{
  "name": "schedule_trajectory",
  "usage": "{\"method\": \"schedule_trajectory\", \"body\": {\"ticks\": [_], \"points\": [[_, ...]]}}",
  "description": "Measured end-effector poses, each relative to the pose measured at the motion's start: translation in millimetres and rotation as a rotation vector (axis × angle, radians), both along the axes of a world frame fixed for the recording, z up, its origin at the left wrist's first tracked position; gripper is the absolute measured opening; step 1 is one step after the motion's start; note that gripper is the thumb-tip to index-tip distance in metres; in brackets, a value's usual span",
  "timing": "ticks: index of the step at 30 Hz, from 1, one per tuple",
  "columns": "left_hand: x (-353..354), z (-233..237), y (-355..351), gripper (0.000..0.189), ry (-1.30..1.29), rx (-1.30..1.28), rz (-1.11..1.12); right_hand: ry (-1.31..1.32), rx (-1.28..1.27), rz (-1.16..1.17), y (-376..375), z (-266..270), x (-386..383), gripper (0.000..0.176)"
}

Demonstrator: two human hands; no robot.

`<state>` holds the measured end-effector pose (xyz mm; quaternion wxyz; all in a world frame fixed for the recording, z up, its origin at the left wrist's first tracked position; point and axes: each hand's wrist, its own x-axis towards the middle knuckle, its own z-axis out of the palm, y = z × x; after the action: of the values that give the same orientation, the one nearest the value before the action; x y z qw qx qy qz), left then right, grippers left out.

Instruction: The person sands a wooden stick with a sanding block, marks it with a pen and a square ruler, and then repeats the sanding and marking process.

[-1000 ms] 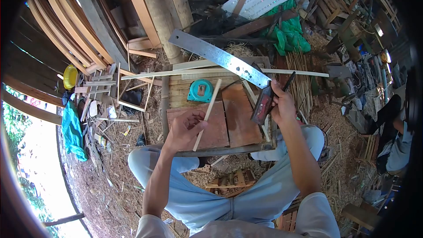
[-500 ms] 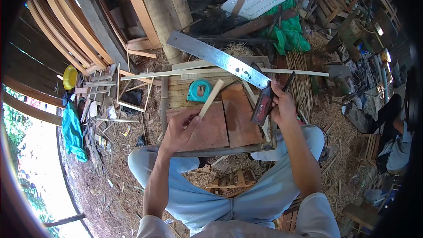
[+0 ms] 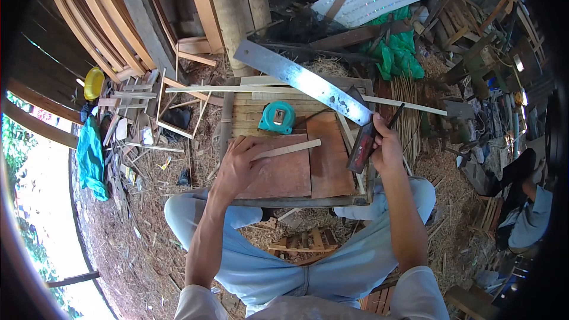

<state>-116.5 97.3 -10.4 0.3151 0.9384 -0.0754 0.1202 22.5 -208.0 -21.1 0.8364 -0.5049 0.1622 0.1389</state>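
My left hand (image 3: 238,163) is closed on one end of a short pale wood strip (image 3: 290,149), which points right over a reddish-brown board (image 3: 275,178). In my right hand (image 3: 386,149) is a try square, its wide metal blade (image 3: 302,83) slanting up to the left and its dark stock (image 3: 363,145) tilted in my grip. A thin dark stick (image 3: 397,116), perhaps a pencil, also juts from that hand. Between the hands, a teal tape measure (image 3: 277,117) lies on the low slatted table (image 3: 244,105), beyond the strip.
A long thin wood strip (image 3: 409,105) lies across the table's far side. Wood frames (image 3: 178,112) and curved timbers (image 3: 95,12) stand at left. Shavings cover the ground (image 3: 148,231). At right, another person's sleeve (image 3: 530,219) shows beside cluttered tools.
The short strip has swung from pointing up and away to lying nearly level, pointing right. My left hand has turned with it, now knuckles up. The try square stays in my right hand.
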Motion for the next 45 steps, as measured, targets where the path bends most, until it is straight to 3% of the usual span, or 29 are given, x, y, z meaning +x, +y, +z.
{"method": "schedule_trajectory", "body": {"ticks": [6, 12, 14, 18, 29, 31, 32, 34, 35, 36, 38, 41, 44, 45], "points": [[-13, 12, 11, 0.032, 0.003, -0.015, 0.040, 0.003, -0.035, 0.055, -1, 1, -5, 0.018], [-26, 2, 33, 0.024, 0.062, -0.132, 0.155, -0.052, -0.123, 0.307, 6, 15, -27, 0.025], [-19, 12, 42, 0.022, -0.062, 0.086, -0.121, -0.119, -0.324, 0.386, 6, 11, -32, 0.030], [-21, 4, 43, 0.022, 0.026, -0.073, 0.054, -0.097, -0.290, 0.467, 12, 5, -37, 0.031], [-33, 11, 53, 0.028, 0.095, -0.113, 0.164, -0.073, -0.419, 0.578, 19, 10, -34, 0.025], [-37, 13, 60, 0.018, 0.149, -0.308, 0.427, -0.042, -0.421, 0.567, 15, 9, -32, 0.030], [-43, 13, 64, 0.018, 0.144, -0.300, 0.437, -0.048, -0.412, 0.576, 15, 7, -31, 0.030], [-61, 14, 68, 0.036, 0.181, -0.925, 0.758, -0.066, -0.426, 0.541, 15, 5, -31, 0.030], [-71, 15, 61, 0.056, 0.191, -0.995, 0.772, -0.073, -0.443, 0.544, 16, 7, -31, 0.028], [-82, 11, 51, 0.056, 0.182, -0.993, 0.780, -0.080, -0.438, 0.553, 18, 7, -33, 0.028], [-100, -3, 32, 0.046, 0.139, -1.281, 0.814, -0.076, -0.400, 0.499, 21, 7, -37, 0.027], [-103, -4, 15, 0.033, 0.267, -1.331, 0.753, -0.118, -0.420, 0.484, 27, 6, -41, 0.025], [-101, -11, 24, 0.022, 0.278, -1.346, 0.744, -0.153, -0.499, 0.484, 28, 4, -43, 0.026], [-101, -15, 25, 0.020, 0.214, -1.466, 0.706, -0.159, -0.544, 0.515, 29, 3, -43, 0.026]]}}
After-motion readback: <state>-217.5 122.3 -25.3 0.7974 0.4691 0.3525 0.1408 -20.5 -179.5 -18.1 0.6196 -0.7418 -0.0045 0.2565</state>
